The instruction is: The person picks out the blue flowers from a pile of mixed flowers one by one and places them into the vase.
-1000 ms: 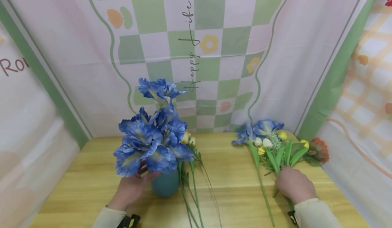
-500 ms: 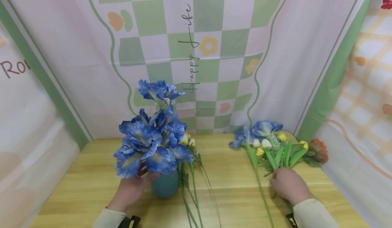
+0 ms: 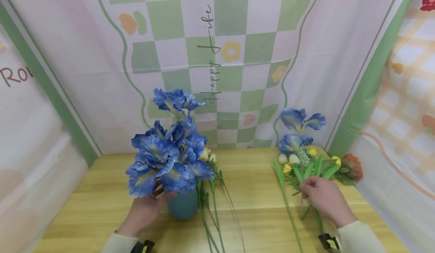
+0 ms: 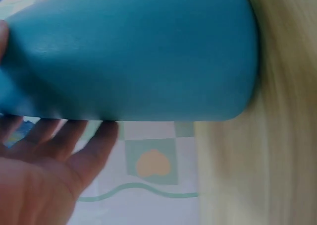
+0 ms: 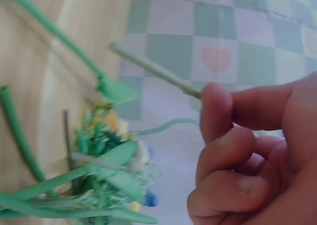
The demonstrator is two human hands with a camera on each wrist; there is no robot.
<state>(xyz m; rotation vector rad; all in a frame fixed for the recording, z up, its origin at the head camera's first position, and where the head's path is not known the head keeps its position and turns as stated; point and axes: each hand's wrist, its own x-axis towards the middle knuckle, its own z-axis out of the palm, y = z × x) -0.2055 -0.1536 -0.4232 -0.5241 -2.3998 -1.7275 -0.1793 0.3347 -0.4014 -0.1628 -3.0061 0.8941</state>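
Observation:
My left hand [image 3: 144, 211] grips a blue-green vase [image 3: 183, 206] that stands on the table, its fingers and thumb around the wall in the left wrist view. Large blue artificial irises [image 3: 163, 151] fill the vase and hide its mouth. On the right, my right hand [image 3: 326, 198] pinches the thin green stem [image 5: 153, 69] of a blue iris [image 3: 293, 119] between thumb and index finger. That bloom is raised above the loose flowers; part of its stem is hidden by the hand. A second blue iris [image 3: 290, 143] lies below it.
White tulip buds [image 3: 293, 159], yellow flowers [image 3: 335, 160] and a red-orange flower [image 3: 353, 166] lie at the table's right. Cream blooms [image 3: 206, 155] with long stems lie just right of the vase. A patterned cloth [image 3: 231, 15] hangs behind the wooden table [image 3: 248, 222].
My right hand has picked a blue iris out of the right-hand pile and lifted it up and slightly right. My left hand and the vase have stayed in place.

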